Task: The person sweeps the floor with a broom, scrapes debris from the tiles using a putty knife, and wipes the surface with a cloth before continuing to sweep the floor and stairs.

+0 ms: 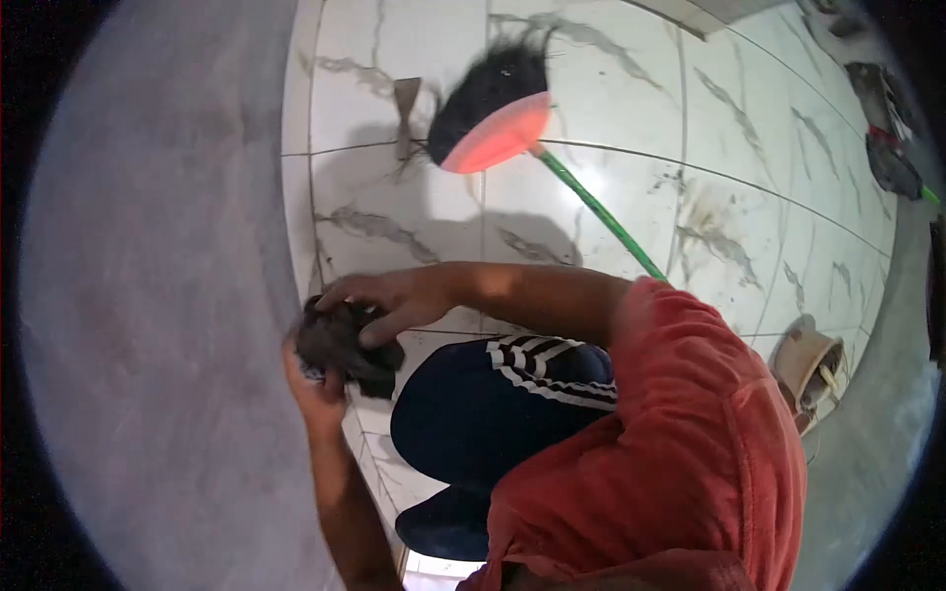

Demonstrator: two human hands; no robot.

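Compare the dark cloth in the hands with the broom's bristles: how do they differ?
The dark cloth is crumpled and clutched by the left hand and right hand; the broom lies untouched on the tiled floor. The cloth is a soft wad; the broom's bristles fan from a pink head. Both are dark.

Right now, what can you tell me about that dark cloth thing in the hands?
The dark cloth is a crumpled, soft-looking rag, blackish-brown, bunched into a lump. The right hand presses over its top, and the left hand cups it from below. It sits at the edge where the grey wall meets the tiled floor.
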